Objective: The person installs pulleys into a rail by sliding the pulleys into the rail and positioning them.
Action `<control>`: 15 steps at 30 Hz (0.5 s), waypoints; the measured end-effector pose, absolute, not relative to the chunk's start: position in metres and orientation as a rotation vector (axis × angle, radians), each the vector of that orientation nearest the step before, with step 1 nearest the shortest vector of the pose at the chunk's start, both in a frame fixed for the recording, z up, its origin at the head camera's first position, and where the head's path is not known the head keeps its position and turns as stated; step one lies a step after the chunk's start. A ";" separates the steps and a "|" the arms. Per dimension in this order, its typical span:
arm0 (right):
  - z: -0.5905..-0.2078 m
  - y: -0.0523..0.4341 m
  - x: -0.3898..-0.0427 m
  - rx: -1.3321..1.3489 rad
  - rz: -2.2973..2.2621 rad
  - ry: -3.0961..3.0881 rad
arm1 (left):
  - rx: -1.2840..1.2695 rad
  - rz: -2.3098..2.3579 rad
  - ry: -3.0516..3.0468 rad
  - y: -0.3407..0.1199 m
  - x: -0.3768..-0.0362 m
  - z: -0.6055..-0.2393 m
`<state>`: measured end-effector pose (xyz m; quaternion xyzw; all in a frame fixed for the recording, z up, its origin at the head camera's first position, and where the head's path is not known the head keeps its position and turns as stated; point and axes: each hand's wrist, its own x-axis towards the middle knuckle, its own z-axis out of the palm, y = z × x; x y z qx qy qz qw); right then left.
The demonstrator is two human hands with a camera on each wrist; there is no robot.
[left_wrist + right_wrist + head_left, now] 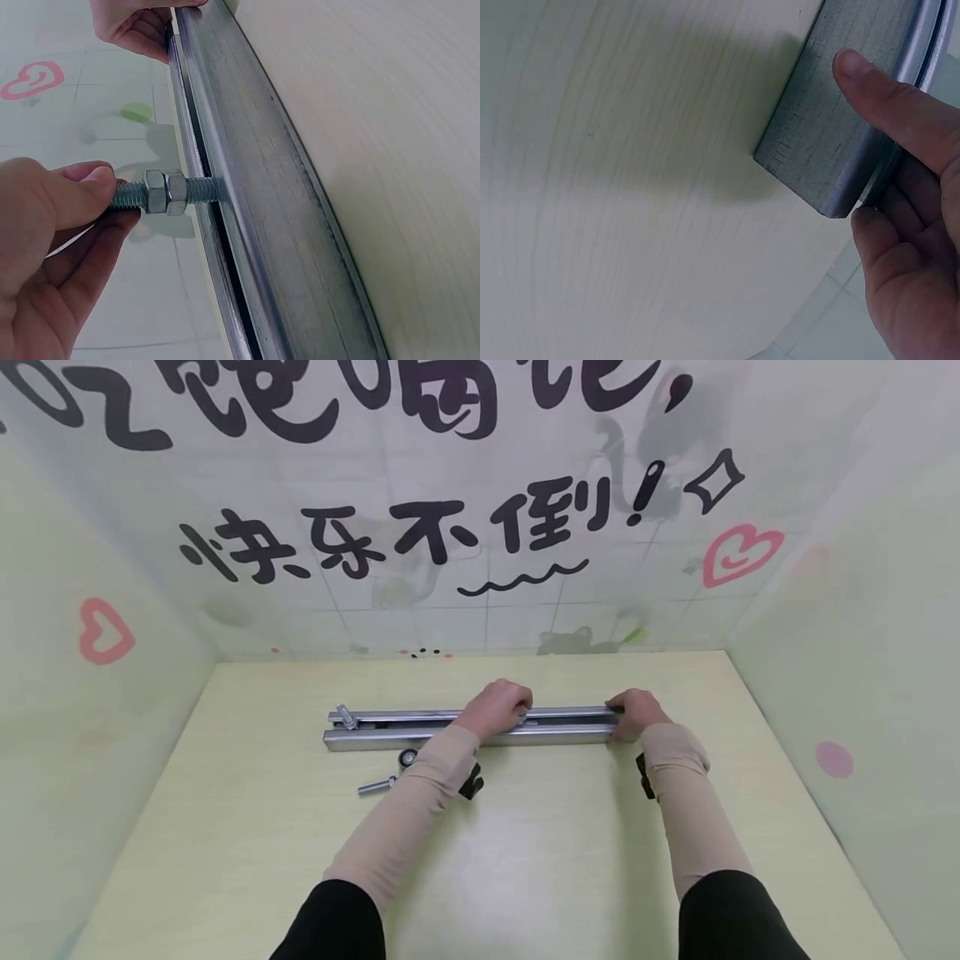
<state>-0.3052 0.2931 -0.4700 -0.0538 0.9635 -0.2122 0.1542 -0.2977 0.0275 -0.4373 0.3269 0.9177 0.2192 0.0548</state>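
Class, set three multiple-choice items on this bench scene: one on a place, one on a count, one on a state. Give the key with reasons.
1. Where does the loose bolt with the bearing lie?
A. on the table beside the rail's left part
B. on top of the rail
C. in the right hand

2. How many nuts sit on the bolt in the left hand?
A. none
B. two
C. five

3. What is the right hand doing?
A. lying flat on the table
B. holding the rail's end
C. holding a hammer

Key: 1 A, the loose bolt lies on the table near the rail. 2 B, two nuts sit side by side on the bolt pinched by the left hand. 3 B, the right hand has its thumb on the rail's end.
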 end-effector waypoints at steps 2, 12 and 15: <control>-0.470 0.293 -0.305 -0.166 -0.606 2.769 | 0.989 0.664 2.787 0.024 -0.298 -0.438; -0.469 0.292 -0.302 -0.191 -0.594 2.776 | 0.973 0.686 2.803 0.005 -0.296 -0.441; -0.470 0.291 -0.302 -0.183 -0.602 2.778 | 0.984 0.695 2.820 0.000 -0.295 -0.441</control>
